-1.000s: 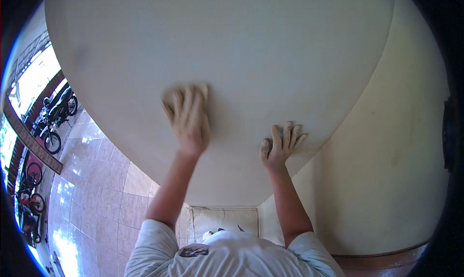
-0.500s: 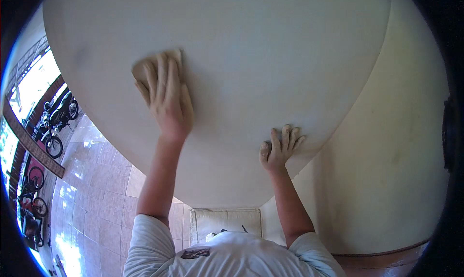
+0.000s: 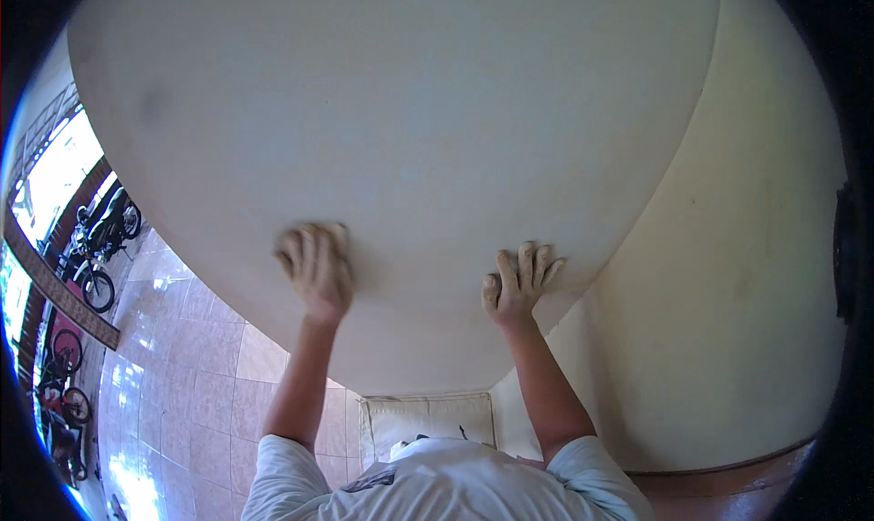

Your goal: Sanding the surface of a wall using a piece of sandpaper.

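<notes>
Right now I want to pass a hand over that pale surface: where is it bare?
Bare above both hands and between them. The left hand presses a cloth; the right hand lies flat near the surface edge, beside the wall.

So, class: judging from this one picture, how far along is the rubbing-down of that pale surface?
Done: the pale surface looks mostly even. In hand: the left hand presses a tan pad flat against it, blurred, while the right hand rests spread near the edge. Left: a faint grey smudge at upper left remains; finer progress cannot be judged.
</notes>
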Demonstrator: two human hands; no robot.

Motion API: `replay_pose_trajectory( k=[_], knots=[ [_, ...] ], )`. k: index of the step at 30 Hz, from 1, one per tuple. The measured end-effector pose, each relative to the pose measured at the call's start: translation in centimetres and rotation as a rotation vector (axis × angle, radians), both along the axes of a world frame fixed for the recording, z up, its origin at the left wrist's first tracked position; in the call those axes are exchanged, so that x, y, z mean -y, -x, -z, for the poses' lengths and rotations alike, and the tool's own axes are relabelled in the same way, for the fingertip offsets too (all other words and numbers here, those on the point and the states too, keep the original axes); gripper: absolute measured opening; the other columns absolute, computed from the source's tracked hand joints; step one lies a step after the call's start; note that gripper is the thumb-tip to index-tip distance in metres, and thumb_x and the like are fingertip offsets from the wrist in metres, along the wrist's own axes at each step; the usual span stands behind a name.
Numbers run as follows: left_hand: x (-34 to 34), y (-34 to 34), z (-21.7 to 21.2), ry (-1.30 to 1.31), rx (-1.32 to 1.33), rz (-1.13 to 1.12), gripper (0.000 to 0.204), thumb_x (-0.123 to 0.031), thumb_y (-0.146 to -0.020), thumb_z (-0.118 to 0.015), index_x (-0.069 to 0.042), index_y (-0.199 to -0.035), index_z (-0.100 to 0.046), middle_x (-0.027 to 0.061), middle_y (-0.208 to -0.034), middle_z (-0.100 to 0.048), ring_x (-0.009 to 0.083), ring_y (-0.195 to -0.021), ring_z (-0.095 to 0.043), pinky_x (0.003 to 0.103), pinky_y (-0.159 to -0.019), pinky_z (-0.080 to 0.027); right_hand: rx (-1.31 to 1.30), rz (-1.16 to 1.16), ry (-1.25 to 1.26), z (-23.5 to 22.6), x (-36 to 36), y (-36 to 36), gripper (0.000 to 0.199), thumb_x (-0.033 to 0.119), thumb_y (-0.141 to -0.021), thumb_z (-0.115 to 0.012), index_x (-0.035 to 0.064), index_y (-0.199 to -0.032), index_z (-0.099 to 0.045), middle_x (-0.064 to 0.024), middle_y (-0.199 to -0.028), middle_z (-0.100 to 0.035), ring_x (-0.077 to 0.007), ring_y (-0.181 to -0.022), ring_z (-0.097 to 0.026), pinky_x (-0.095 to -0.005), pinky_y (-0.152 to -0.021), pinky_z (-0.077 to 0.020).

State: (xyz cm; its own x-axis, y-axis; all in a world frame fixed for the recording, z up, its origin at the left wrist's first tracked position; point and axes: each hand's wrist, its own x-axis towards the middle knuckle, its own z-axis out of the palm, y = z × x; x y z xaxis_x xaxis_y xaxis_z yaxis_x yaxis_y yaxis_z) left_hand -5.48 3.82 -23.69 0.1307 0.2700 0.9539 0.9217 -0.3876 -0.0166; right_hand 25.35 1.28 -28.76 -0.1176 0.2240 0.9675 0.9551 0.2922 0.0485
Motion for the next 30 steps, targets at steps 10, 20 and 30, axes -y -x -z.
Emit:
replay_pose_trajectory(
  k=[10,20,30],
  knots=[
    [0.3,-0.7,0.6,-0.07,-0.049,0.086,0.049,-0.01,-0.087,-0.051,0.006,-0.133,-0.047,0.0254,-0.142,-0.042,0.0473,-0.137,-0.029,0.063,-0.111,-0.005,-0.021,0.015,-0.011,0.4,-0.2,0.6,0.043,0.038,-0.097,-0.039,0.0082,-0.122,-0.057,-0.0219,-0.145,-0.037,-0.0464,-0.141,-0.017,-0.068,-0.109,-0.0022],
    [0.7,-0.8,-7.9,-0.032,0.08,-0.007,0.05,-0.006,-0.085,-0.052,0.005,-0.133,-0.049,0.0236,-0.144,-0.04,0.0424,-0.14,-0.025,0.059,-0.113,-0.003,-0.005,0.021,-0.054,1.2,-0.4,0.2,0.043,0.037,-0.097,-0.039,0.0102,-0.127,-0.054,-0.0191,-0.148,-0.034,-0.0456,-0.141,-0.018,-0.0687,-0.109,-0.0026],
    [-1.1,-1.9,-16.5,-0.274,0.12,-0.004,0.05,-0.004,-0.09,-0.045,-0.001,-0.14,-0.044,0.015,-0.148,-0.038,0.0333,-0.143,-0.024,0.056,-0.114,-0.01,0.007,0.033,-0.019,1.5,-0.4,0.3,0.04,0.037,-0.097,-0.04,0.0126,-0.122,-0.059,-0.0198,-0.144,-0.039,-0.0453,-0.141,-0.02,-0.0674,-0.109,-0.003]
  ],
)
